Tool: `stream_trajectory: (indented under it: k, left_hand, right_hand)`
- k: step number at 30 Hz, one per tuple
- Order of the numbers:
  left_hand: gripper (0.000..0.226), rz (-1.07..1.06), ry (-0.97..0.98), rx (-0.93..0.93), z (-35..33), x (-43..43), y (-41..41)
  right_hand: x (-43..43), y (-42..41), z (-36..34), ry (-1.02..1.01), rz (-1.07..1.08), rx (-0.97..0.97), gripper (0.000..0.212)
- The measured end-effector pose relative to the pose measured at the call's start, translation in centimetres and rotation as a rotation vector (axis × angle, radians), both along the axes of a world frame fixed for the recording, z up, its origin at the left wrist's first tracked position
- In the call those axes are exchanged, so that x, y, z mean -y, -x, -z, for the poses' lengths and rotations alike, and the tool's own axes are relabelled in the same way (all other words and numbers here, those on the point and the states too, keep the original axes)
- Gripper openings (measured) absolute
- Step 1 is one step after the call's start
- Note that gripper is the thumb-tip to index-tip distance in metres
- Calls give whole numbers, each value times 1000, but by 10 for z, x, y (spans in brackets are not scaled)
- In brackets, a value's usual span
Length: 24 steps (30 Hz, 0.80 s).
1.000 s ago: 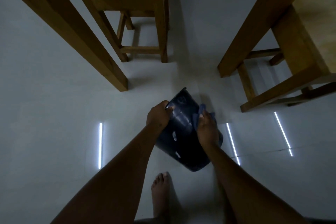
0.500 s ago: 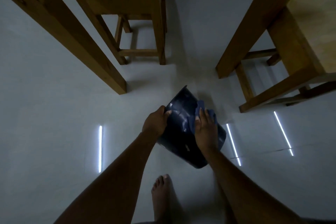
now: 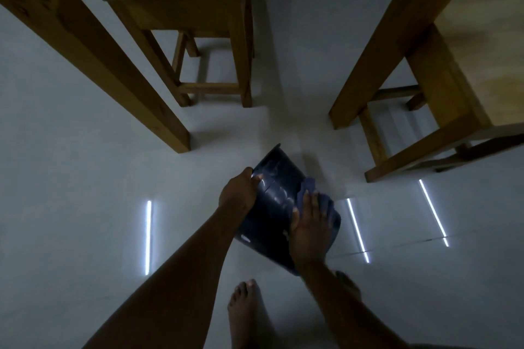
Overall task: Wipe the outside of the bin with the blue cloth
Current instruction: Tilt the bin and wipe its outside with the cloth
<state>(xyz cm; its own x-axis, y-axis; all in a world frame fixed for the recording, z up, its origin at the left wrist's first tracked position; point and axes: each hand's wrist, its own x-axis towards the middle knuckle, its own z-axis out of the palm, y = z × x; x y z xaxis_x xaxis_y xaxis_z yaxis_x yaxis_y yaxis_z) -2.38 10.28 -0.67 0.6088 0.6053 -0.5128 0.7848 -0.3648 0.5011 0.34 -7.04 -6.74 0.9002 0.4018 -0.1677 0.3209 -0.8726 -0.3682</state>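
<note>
One bin (image 3: 276, 204), tipped, long axis running away from me; my left hand (image 3: 237, 195) gripped its side, right hand (image 3: 307, 231) pressed blue cloth (image 3: 307, 188) flat against it.

Dark navy glossy bin (image 3: 272, 201), blue cloth (image 3: 307, 188), brown wooden stool (image 3: 198, 8), pale grey floor (image 3: 71, 178)

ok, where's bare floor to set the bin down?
Widest bare floor lies left of the left hand, below the table leg. Another patch lies right of the bin, below the bench. Crowded: between stool and bench, and near the foot.
</note>
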Motion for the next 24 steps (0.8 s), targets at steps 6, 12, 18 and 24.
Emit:
stream_trajectory:
  k: [6,12,18,24]
  left_hand:
    - [32,-30,-35,7,-2,6,-6]
    - [29,-43,21,-17,-1,2,2]
    - [33,-35,-8,-15,0,3,-9]
    - [35,-42,-13,-13,-2,4,-6]
  right_hand:
    - [-31,2,6,17,-262,28,61]
    - [5,-6,13,35,3,-30,59]
    - [-21,9,2,-5,-176,-2,69]
    - [1,-30,14,6,21,-25,68]
